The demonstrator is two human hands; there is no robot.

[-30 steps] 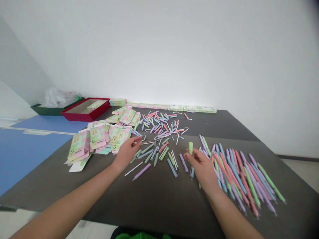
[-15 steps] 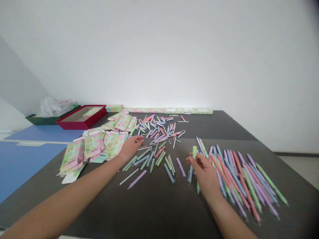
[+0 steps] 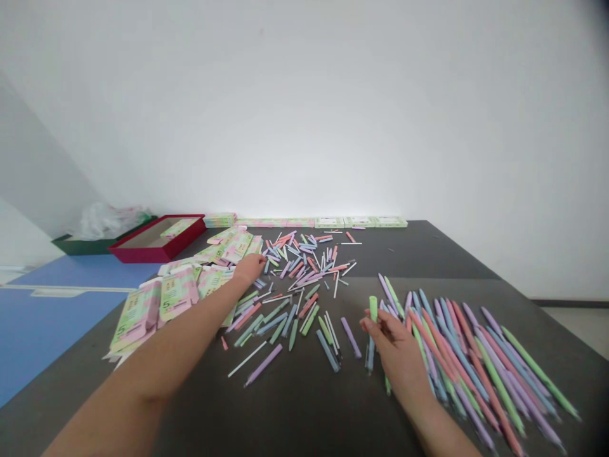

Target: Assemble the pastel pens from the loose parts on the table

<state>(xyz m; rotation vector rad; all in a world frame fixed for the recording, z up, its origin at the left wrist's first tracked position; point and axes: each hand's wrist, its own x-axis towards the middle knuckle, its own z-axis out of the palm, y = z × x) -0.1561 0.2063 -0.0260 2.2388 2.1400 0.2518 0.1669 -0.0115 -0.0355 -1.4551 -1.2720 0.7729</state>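
My right hand (image 3: 398, 355) pinches one green pen barrel (image 3: 373, 309) upright, beside the pen pile (image 3: 476, 362) near the table's (image 3: 285, 419) right edge. My left hand (image 3: 250, 268), fingers curled, is at the scattered pen parts (image 3: 304, 304); I cannot tell if it grips any. Neither heap can be counted.

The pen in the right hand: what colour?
Pale green; the pen shows best in the head view.

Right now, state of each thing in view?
left hand: at edge of loose parts, fingers bunched, grip unclear
right hand: pinching green pen part upright
loose pen parts: scattered flat
pastel pens: loose, roughly parallel heap
printed cartons: flat, overlapping
red box: open, carton inside
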